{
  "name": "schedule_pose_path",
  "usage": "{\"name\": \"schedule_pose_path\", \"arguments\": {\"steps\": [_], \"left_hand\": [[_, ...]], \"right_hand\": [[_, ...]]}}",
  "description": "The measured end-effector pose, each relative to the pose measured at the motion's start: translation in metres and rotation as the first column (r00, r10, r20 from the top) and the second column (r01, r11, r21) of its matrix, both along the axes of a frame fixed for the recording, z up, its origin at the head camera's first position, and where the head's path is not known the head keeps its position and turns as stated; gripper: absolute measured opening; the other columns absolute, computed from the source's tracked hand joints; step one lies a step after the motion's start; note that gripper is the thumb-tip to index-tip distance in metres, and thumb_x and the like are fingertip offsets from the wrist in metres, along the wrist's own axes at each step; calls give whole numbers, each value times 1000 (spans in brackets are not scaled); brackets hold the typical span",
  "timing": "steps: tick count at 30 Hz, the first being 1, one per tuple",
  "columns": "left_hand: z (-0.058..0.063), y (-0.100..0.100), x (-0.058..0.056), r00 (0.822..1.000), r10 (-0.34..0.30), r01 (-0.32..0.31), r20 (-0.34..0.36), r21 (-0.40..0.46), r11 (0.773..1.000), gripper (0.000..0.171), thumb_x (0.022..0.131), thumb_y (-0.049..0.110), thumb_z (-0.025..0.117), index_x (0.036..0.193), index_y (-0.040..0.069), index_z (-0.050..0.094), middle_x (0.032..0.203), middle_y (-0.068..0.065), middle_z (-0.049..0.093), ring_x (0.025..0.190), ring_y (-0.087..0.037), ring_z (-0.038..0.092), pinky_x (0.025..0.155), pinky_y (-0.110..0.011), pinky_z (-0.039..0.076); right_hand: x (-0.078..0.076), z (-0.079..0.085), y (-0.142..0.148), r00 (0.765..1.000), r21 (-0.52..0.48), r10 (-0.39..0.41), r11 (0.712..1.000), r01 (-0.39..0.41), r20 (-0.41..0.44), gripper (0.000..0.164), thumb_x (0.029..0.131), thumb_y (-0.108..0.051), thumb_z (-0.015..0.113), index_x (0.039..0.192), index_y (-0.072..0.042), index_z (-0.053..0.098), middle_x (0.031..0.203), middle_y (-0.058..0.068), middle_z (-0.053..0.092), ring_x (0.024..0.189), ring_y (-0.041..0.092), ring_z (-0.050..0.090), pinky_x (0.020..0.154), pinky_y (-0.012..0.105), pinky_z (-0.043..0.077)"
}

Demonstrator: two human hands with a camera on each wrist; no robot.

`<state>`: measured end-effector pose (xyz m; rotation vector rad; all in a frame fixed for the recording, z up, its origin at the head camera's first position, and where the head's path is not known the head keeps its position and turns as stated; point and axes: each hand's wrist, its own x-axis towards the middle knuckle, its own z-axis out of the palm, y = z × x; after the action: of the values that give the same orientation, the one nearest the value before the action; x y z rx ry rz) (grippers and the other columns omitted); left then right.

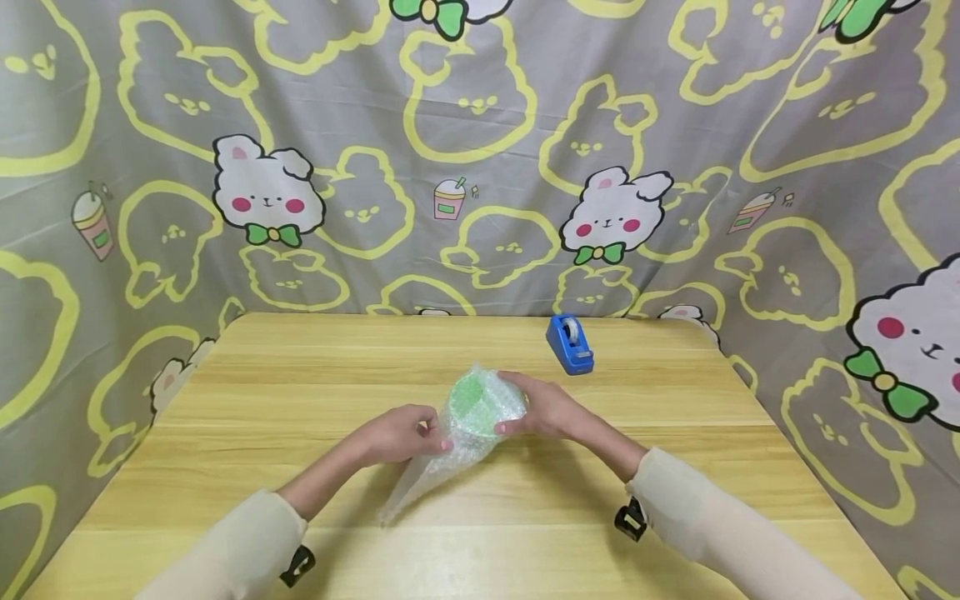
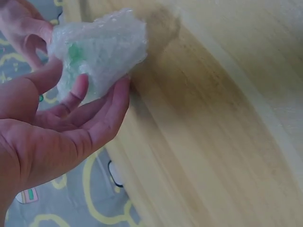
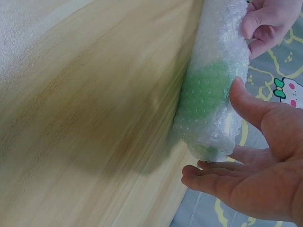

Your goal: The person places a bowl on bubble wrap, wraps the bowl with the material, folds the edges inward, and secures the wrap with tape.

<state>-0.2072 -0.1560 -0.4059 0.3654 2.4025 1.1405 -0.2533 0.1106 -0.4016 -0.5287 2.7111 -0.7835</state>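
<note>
Leftmost, the left hand (image 1: 401, 433) pinches the bubble wrap (image 1: 442, 468) near where it narrows, with the thumb on the sheet and the fingers curled. Below that grip, the wrap runs out into a loose, flattened tail that points toward the near side of the worktop (image 1: 300, 375). Next comes the green thing (image 1: 470, 394), inside the wider end of the wrap and between the two hands; what it is, the wrap hides. On its right, the right hand (image 1: 547, 408) holds that end, thumb on one side and fingers on the other. Farther right and back stands a blue tape dispenser (image 1: 576, 358), untouched. As I judge it, the rolling is largely done, while the tail remains unfolded and the wrap unfastened: no tape can be made out on it.
</note>
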Motion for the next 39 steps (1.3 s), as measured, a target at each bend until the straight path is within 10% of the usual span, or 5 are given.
{"name": "schedule_pose_path", "arguments": {"steps": [9, 14, 30, 34, 39], "left_hand": [[-3, -13, 0, 975, 43, -68, 218, 107, 992, 22, 110, 24, 42, 111, 5, 53, 90, -10, 55, 71, -22, 62, 64, -36, 57], [-6, -19, 1, 955, 5, -49, 297, 140, 989, 12, 105, 5, 41, 115, 7, 48, 77, -5, 47, 62, -18, 50, 59, -30, 48], [8, -30, -7, 955, -51, -31, 291, 270, 962, 44, 85, -8, 40, 124, -6, 61, 97, -8, 59, 83, -17, 53, 75, -31, 50], [17, -34, -8, 943, -113, -6, 313, 356, 935, 51, 81, -15, 44, 130, -6, 54, 87, -5, 62, 82, -16, 57, 77, -32, 52], [19, -37, -8, 931, -178, 19, 320, 444, 896, 62, 68, -23, 45, 127, -5, 55, 120, -21, 70, 96, -19, 66, 81, -32, 54]], "right_hand": [[1, 3, 0, 1000, 8, -2, 1000, 2, 15, 89, 83, -37, 85, 157, -18, 40, 154, 20, 48, 142, 43, 44, 114, 58, 39], [0, 3, 1, 1000, 6, -1, 1000, 1, 9, 89, 83, -37, 84, 157, -17, 40, 154, 20, 48, 142, 43, 44, 113, 58, 40], [3, 5, -3, 1000, 8, -17, 1000, 17, 18, 88, 82, -35, 85, 156, -17, 41, 153, 21, 49, 141, 44, 45, 113, 58, 40], [2, 4, -4, 1000, 14, -16, 1000, 16, 17, 88, 82, -35, 85, 156, -17, 41, 152, 21, 49, 140, 44, 45, 112, 58, 41], [3, 4, -4, 1000, 17, -21, 1000, 20, 16, 88, 82, -35, 85, 156, -17, 42, 152, 22, 50, 139, 44, 46, 111, 58, 42]]}}
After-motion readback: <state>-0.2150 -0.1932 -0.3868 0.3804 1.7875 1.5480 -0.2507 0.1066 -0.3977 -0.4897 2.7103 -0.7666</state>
